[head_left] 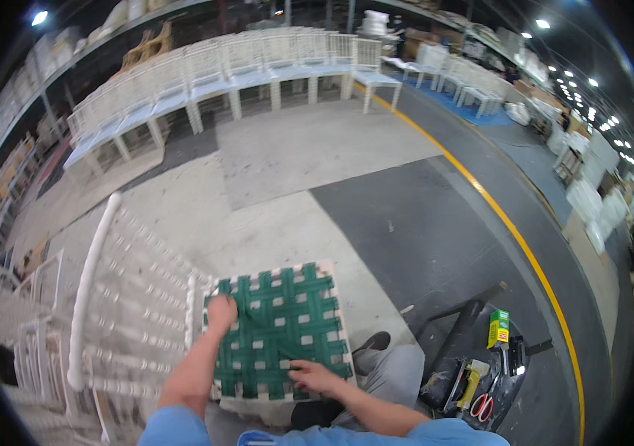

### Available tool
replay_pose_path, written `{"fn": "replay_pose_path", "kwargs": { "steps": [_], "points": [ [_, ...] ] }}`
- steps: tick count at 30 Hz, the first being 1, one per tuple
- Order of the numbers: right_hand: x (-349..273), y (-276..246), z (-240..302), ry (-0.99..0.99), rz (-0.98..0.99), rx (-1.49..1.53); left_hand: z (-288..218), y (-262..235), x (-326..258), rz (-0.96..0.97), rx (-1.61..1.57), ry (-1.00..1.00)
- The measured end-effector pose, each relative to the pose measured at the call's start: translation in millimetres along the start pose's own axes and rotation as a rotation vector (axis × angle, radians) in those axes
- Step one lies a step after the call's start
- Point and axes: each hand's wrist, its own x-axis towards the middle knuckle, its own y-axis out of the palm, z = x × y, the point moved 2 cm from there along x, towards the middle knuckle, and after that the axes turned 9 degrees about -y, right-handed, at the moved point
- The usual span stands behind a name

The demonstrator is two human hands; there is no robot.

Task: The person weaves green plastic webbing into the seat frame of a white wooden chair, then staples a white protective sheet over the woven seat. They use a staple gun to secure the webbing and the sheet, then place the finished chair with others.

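Seat weaving in hand, viewed from the shop floor; clock directions are taken from the centre of the seat, with twelve pointing away from the worker. The white-edged square chair seat (342, 321) lies directly in front of the worker, its white spindled chair back (89, 290) rising at nine o'clock. Flat, dark green webbing straps (276, 342) cross it in a checkered lattice, pale squares showing between them. The bare left hand (222, 312) is at ten o'clock, by the seat edge nearest the back, its fingers curled inward; the bare right hand (315, 377) is at five o'clock, its fingers partly extended against the straps. At this distance it cannot be told whether either hand pinches a strap or merely presses on the weave. Good practice here would be to steady the lattice with one hand while the other feeds the strap, keeping each band flat, alternating strictly over and under, and drawn snug against its neighbours without twisting. Slack is best worked out along the whole row, since pulling at one spot would probably skew the squares. Near four o'clock lie a yellow-bodied hand tool (470, 385) and a pair of red-handled scissors (482, 407); at three o'clock stands a small green-and-yellow box (498, 328). Beyond, from eleven to one o'clock, curves a row of white chairs (233, 78).
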Motion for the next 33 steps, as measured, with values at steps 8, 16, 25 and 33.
{"fn": "replay_pose_path", "kwargs": {
  "steps": [8, 16, 25, 33],
  "points": [
    [-31, -55, 76, -0.445, -0.174, -0.426, -37, -117, -7, 0.605, -0.800, -0.109],
    [19, 57, 204, -1.138, -0.011, -0.636, -32, -138, -89, 0.774, -0.721, -0.068],
    [10, 79, 215, -0.992, -0.012, -0.723, -20, -103, -164, 0.166, -1.261, -0.017],
    [2, 86, 218, -1.152, 0.011, -0.727, -16, -98, -170, 0.125, -1.568, -0.197]
  ]
}}
